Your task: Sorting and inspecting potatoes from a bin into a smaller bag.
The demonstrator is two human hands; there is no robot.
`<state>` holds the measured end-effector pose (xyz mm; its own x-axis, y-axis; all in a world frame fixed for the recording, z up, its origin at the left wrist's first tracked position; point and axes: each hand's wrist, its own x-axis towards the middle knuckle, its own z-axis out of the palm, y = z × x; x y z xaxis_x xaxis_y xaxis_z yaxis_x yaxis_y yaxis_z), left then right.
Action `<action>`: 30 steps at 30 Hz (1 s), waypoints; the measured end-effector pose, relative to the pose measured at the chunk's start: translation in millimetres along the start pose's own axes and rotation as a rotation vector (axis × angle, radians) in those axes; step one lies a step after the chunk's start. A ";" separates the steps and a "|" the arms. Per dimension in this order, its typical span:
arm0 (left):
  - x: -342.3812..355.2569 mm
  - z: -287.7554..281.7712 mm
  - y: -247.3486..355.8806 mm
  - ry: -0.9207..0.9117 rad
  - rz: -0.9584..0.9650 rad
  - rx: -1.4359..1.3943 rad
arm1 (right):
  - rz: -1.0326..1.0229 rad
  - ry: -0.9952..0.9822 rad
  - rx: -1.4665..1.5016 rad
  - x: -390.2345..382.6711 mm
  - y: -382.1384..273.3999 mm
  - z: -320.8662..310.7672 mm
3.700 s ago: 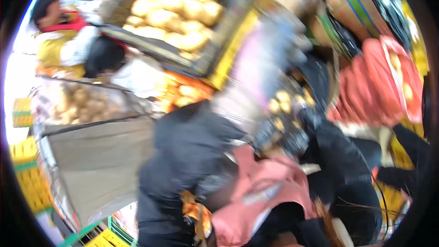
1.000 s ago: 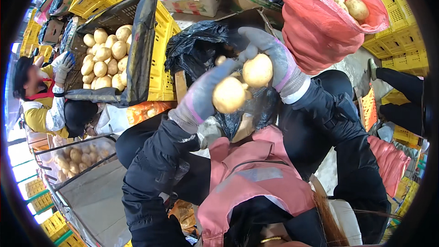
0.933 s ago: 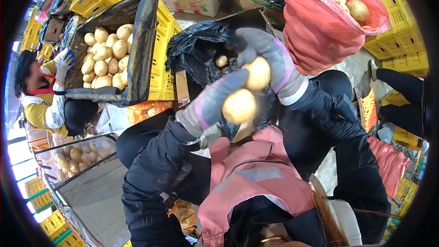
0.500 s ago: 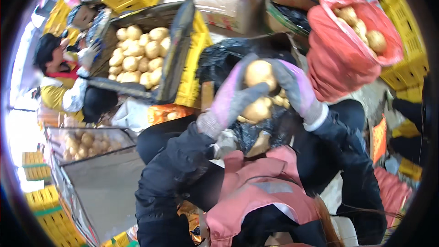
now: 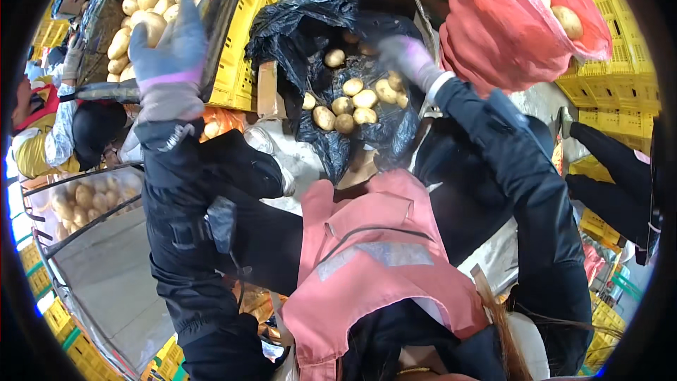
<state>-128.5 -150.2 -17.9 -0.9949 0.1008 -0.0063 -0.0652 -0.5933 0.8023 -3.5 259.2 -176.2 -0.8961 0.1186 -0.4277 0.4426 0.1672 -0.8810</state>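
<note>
My left hand [image 5: 167, 53], in a grey-and-purple glove, is over a black-lined yellow crate [image 5: 238, 46] of potatoes, its fingers around a pale potato [image 5: 149, 25]. My right hand [image 5: 407, 56], similarly gloved, is blurred at the right side of an open cardboard box [image 5: 269, 85]; whether it holds anything is unclear. Inside that box, several small potatoes [image 5: 364, 97] lie on crumpled black plastic [image 5: 296, 21] between my hands.
A pink sack [image 5: 479, 35] of potatoes stands at upper right, before stacked yellow crates [image 5: 606, 77]. A co-worker [image 5: 42, 144] sits at left, above a mesh-sided container [image 5: 95, 268] with potatoes. Another person's legs [image 5: 606, 169] show at right. My knees flank the box.
My hands have parted from together over the box, where they held potatoes: the left moved up-left to the crate, the right to the box's right side. The view has shifted too.
</note>
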 end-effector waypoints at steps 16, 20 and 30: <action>-54.7 85.2 2.8 -0.031 -0.419 -0.139 | -0.192 -0.426 -1.453 92.8 160.4 50.0; -58.9 83.3 5.0 -0.066 -0.444 -0.161 | -0.518 -0.569 -1.326 58.4 145.8 43.7; -61.7 92.4 -3.3 -0.076 -0.408 -0.098 | -0.306 -0.601 -1.528 69.6 159.1 64.0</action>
<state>-59.9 -80.6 35.0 -0.8776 0.3996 -0.2649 -0.4633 -0.5649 0.6828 2.4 231.4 -359.1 -0.6740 -0.4031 -0.6190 -0.4406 0.8920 -0.1011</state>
